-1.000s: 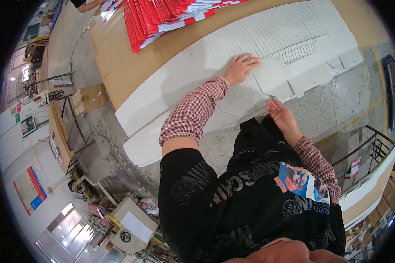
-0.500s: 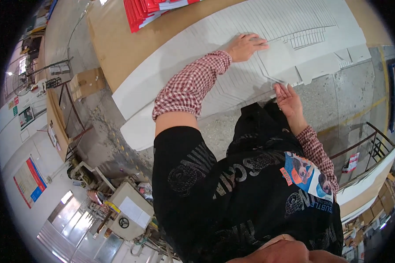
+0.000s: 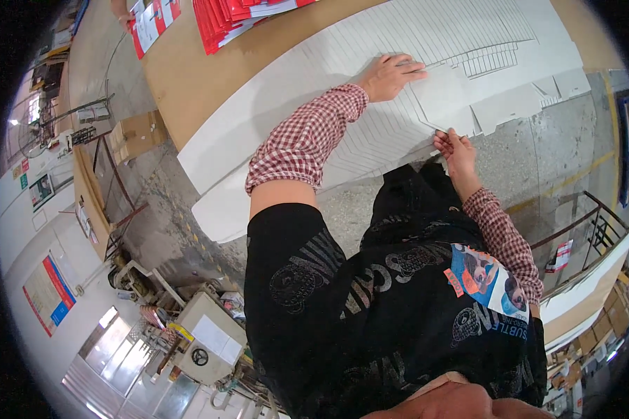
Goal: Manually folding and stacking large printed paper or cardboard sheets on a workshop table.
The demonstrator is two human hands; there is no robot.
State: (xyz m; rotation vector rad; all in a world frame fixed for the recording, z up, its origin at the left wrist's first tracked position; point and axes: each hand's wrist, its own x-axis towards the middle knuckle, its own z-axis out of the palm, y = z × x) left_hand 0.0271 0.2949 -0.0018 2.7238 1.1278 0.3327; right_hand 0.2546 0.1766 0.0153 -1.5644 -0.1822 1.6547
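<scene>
White die-cut card sheets (image 3: 300,77) lie overlapped in a long fanned row, their edges making thin parallel lines. My left hand (image 3: 391,75) rests flat on top of them near the middle, fingers stretched to the right. At the near edge of the row, my right hand (image 3: 458,152) is closed, thumb and fingers pinching the edge of a card sheet. How many sheets are in that pinch cannot be made out. Tabs and cut-outs show along the row's right end.
A brown board tabletop (image 3: 189,77) carries the sheets. Beyond them sits a stack of red-and-white printed pieces (image 3: 220,24). At the far left another person's hand (image 3: 124,19) is beside a red-and-white piece (image 3: 154,24). A cardboard box (image 3: 140,136) stands on the floor, left.
My right hand has gone from spread fingers to a pinch on the sheet edge. My left hand stays put. Another person's hand and a red-and-white piece have appeared at the far left.
</scene>
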